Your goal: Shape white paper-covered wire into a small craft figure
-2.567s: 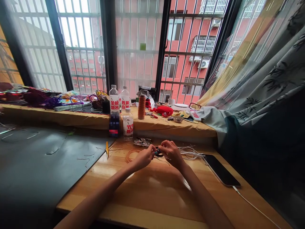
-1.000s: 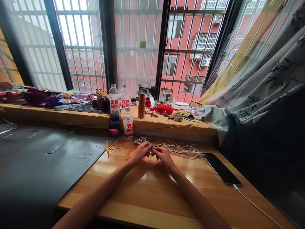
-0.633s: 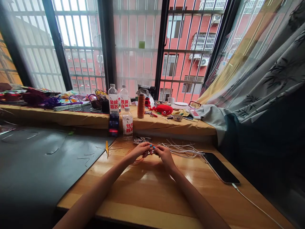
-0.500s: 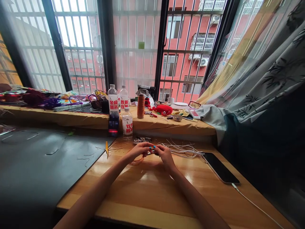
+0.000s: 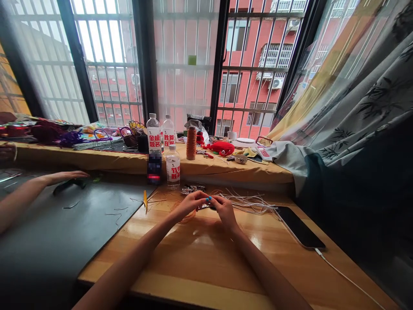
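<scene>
My left hand [image 5: 190, 204] and my right hand [image 5: 223, 209] meet fingertip to fingertip over the wooden table [image 5: 206, 258]. Both pinch a small dark piece between them, too small to name. A loop of thin orange wire [image 5: 183, 215] lies under my left hand. Pale strips [image 5: 248, 201] fan out to the right of my right hand. A small tray of metal bits [image 5: 192, 189] sits just beyond my fingers.
Three water bottles [image 5: 173, 168] and a spool of brown thread [image 5: 191, 144] stand behind. A phone [image 5: 298, 228] with a cable lies at right. Another person's hand [image 5: 61, 176] rests on the dark mat [image 5: 48, 228] at left. Curtains [image 5: 355, 107] hang on the right.
Another person's arm has come in from the left onto the dark mat. My hands have stayed together at the same spot, with small shifts of the fingers.
</scene>
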### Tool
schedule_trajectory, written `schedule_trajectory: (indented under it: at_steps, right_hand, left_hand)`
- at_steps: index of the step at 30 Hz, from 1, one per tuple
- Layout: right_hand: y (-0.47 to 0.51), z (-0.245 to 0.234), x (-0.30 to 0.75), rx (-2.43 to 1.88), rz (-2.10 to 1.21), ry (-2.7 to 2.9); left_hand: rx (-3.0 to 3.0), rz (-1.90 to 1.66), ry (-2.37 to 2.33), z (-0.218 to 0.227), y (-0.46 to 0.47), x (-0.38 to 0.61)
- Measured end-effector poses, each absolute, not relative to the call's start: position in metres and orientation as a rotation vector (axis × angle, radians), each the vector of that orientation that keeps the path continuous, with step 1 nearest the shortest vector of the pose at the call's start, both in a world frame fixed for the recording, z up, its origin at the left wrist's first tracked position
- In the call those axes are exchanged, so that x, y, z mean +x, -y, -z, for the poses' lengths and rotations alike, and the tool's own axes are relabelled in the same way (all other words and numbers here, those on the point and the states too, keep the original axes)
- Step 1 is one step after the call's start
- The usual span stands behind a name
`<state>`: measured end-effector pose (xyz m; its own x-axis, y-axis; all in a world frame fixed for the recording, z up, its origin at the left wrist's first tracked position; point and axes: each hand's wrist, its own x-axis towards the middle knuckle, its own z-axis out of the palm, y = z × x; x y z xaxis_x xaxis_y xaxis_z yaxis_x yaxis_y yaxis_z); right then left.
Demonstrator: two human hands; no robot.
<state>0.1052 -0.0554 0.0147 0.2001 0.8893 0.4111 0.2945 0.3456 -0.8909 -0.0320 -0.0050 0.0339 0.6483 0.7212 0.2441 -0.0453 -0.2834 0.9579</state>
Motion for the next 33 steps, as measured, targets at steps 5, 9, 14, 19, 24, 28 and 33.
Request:
schedule_trajectory:
  at_steps: [5, 9, 14, 19, 24, 28, 33]
  right_hand:
    - [0.059, -0.020, 0.104, -1.267, -0.499, 1.485]
    - [0.058, -0.020, 0.104, -1.356, -0.404, 1.601]
    - [0.056, -0.016, 0.106, -1.420, -0.379, 1.650]
    - [0.056, -0.016, 0.106, -1.453, -0.383, 1.662]
    - [0.052, -0.012, 0.108, -1.458, -0.398, 1.681]
    - [0.049, -0.008, 0.112, -1.476, -0.370, 1.694]
    - [0.050, -0.007, 0.114, -1.475, -0.360, 1.720]
  left_hand:
    - [1.740, -0.931, -0.598, -0.023, -0.001, -0.026]
    - [1.750, -1.074, -0.658, -0.015, -0.003, -0.023]
    - [1.720, -1.118, -0.682, -0.015, -0.002, -0.024]
    - [1.717, -1.117, -0.657, -0.015, -0.003, -0.025]
    - [1.726, -1.108, -0.617, -0.011, -0.006, -0.024]
    - [1.727, -1.083, -0.630, -0.010, -0.007, -0.024]
    - [1.692, -1.057, -0.598, -0.013, -0.005, -0.025]
